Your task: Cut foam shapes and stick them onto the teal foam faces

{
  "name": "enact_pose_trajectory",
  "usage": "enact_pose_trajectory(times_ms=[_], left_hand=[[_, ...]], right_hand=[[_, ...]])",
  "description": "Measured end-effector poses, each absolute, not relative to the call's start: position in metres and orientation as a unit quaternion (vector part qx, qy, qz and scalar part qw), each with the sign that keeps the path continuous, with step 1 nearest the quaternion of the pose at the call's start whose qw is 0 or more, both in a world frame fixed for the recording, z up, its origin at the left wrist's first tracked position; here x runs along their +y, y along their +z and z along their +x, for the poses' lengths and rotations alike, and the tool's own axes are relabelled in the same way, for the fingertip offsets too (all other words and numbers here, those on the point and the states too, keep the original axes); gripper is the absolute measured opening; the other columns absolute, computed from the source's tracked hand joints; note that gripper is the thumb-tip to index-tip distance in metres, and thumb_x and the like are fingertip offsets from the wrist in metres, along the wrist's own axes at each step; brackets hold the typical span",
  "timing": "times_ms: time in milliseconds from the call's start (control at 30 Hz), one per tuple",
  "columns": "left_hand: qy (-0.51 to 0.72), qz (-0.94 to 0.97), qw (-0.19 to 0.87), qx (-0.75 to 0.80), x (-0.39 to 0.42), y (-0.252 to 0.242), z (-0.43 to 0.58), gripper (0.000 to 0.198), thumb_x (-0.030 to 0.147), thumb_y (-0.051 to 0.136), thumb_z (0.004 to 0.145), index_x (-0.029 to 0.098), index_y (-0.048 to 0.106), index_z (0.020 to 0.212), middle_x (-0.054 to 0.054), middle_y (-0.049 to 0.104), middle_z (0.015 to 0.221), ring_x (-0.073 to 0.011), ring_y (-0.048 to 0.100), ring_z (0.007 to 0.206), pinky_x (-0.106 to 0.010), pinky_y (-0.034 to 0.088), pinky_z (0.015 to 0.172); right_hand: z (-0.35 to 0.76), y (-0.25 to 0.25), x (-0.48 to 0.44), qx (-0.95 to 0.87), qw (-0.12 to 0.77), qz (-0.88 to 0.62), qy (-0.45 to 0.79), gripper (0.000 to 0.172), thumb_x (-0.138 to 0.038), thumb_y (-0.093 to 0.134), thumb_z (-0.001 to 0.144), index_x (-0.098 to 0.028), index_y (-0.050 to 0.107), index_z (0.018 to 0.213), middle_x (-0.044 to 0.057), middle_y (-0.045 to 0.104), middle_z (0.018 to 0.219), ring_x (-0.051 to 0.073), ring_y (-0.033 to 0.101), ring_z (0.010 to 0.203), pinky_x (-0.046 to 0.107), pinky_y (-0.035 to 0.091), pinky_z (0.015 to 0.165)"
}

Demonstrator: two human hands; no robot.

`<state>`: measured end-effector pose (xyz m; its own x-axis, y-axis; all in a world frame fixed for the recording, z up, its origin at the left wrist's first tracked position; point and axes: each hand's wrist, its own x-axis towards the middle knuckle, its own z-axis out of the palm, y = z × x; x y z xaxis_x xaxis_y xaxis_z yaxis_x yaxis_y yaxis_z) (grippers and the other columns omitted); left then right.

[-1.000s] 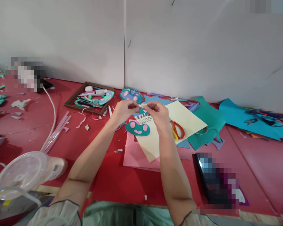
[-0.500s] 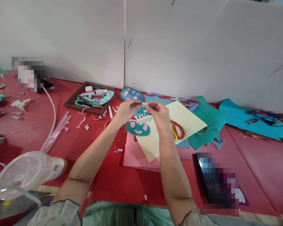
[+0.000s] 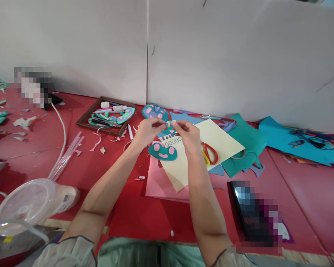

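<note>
My left hand [image 3: 151, 130] and my right hand [image 3: 188, 134] meet at the middle of the work, fingertips pinched. Between them are small pale pieces [image 3: 168, 124], too small to name; one seems to be in each pinch. Just below lie a teal cutout with pink spots [image 3: 163, 151] and another teal cutout with a pink heart [image 3: 170, 131], partly covered by my fingers. Under these is a cream sheet [image 3: 176, 176] with a row of drawn ovals, on a pink sheet [image 3: 158, 181]. Scissors with red and yellow handles [image 3: 211, 154] rest beside my right wrist.
A brown tray [image 3: 82, 120] with pens and cutouts stands at the left back. Teal sheets [image 3: 243, 148] and a blue sheet [image 3: 278, 137] lie at right. A tablet-like dark device [image 3: 243, 207] sits front right, a clear lidded tub [image 3: 25, 204] front left. White panels [image 3: 211, 55] close the back.
The fingertips have shifted slightly, and the pale pieces between them now show more clearly, a little apart. My arms and the things on the table stay in place.
</note>
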<state>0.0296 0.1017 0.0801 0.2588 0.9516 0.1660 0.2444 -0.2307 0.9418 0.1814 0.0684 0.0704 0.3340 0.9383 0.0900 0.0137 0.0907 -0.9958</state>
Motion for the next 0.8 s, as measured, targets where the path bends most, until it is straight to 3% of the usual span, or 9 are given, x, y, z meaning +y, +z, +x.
enact_pose_trajectory(times_ms=[333,800], left_hand=[[0.4,0.669,0.432,0.454,0.1008,0.0855,0.0277,0.016,0.031,0.068,0.073,0.017,0.071,0.079,-0.003,0.073,0.083,-0.019,0.067,0.082,-0.03,0.05,0.081],[0.374,0.694,0.413,0.456,0.1015,0.0885,0.0247,0.012,0.027,0.066,0.075,0.017,0.072,0.077,-0.003,0.074,0.081,-0.0188,0.067,0.081,-0.028,0.049,0.078]], right_hand=[[0.1842,0.073,0.0671,-0.402,0.571,-0.573,0.428,0.033,-0.049,0.078,0.06,-0.019,0.074,0.075,0.003,0.073,0.076,0.019,0.066,0.08,0.03,0.05,0.066],[0.1848,0.0735,0.0666,-0.42,0.558,-0.574,0.428,0.03,-0.045,0.079,0.059,-0.02,0.074,0.074,0.001,0.072,0.072,0.017,0.064,0.074,0.029,0.048,0.067]])
